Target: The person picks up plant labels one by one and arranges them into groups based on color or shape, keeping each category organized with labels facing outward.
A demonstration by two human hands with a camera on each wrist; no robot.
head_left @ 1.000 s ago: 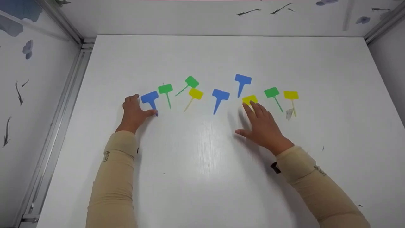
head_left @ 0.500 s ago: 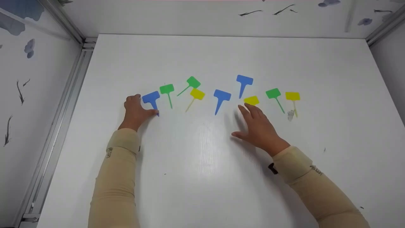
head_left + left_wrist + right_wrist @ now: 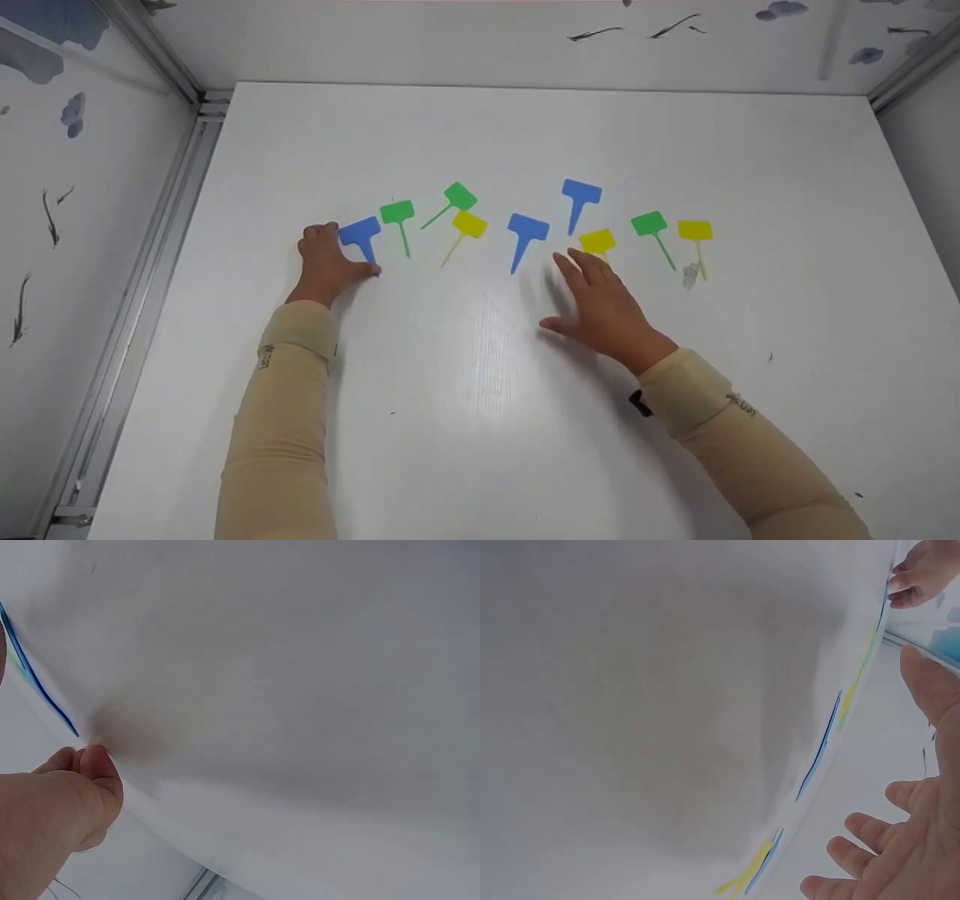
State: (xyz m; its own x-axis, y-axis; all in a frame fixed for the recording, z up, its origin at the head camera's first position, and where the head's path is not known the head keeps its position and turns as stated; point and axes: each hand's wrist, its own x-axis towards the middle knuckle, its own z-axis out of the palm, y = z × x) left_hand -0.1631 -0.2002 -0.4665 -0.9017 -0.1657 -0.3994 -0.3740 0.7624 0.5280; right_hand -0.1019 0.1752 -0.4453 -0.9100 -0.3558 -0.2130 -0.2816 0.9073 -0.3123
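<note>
T-shaped plastic plant labels in blue, green and yellow lie in a loose row across the white table. At the row's left end, my left hand (image 3: 326,262) holds a blue plant label (image 3: 361,229) between thumb and fingers. The thumb is on its stem tip, the other fingers bend by the left side of its head; the label's edge (image 3: 41,682) shows in the left wrist view. My right hand (image 3: 604,307), fingers spread and holding nothing, is just below a yellow plant label (image 3: 598,241) and overlaps its stem. A blue plant label (image 3: 527,227) lies left of its fingertips.
Between the hands lie two green labels, one (image 3: 397,211) beside the held label, and a yellow label (image 3: 469,224). Farther right are another blue label (image 3: 581,192), a green label (image 3: 649,223) and a yellow label (image 3: 694,230) near a crumpled clear scrap (image 3: 690,275). Walls border the table.
My right hand has drawn back left and toward me, uncovering more of the yellow plant label. The left hand stays at the blue label, almost still; the view has shifted slightly.
</note>
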